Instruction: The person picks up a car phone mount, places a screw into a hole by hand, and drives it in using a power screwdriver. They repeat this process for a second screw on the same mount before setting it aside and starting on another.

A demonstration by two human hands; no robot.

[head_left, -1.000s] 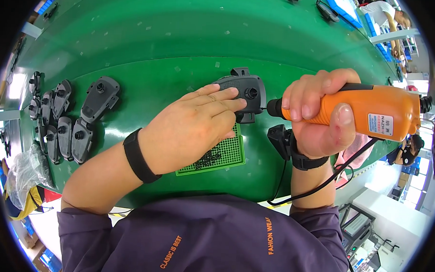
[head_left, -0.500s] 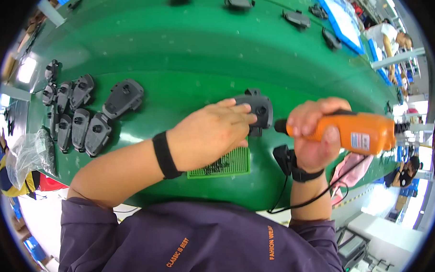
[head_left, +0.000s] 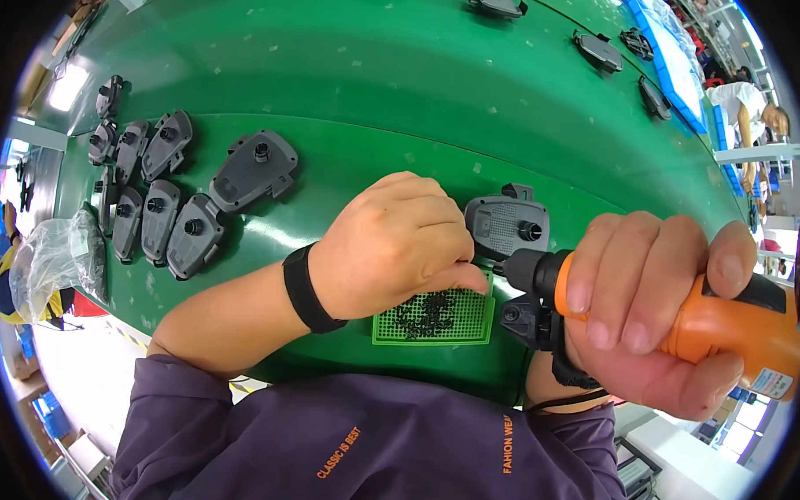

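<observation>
My right hand [head_left: 654, 303] is wrapped round an orange electric screwdriver [head_left: 723, 327], its black nose and bit pointing left. My left hand [head_left: 400, 241] is closed, thumb stretched toward the bit's tip; anything pinched in it is hidden or too small to make out. Below that hand lies a green ribbed tray [head_left: 468, 332] with many small black pieces [head_left: 424, 313] in it, apparently screws. Just beyond the bit, a grey plastic housing [head_left: 498, 220] with a black knob rests on the green table, touched by neither hand.
Several similar grey housings [head_left: 255, 170] lie at the left, beside a clear plastic bag [head_left: 47, 255]. More parts [head_left: 598, 51] sit farther back near a blue tray [head_left: 671, 65]. A black device [head_left: 523, 320] is at my right wrist. Another person [head_left: 744, 112] is at the far right.
My left hand has come off the grey housing and closed over the tray's edge. The screwdriver has moved nearer and lower, its bit now close to my left thumb. The view has shifted.
</observation>
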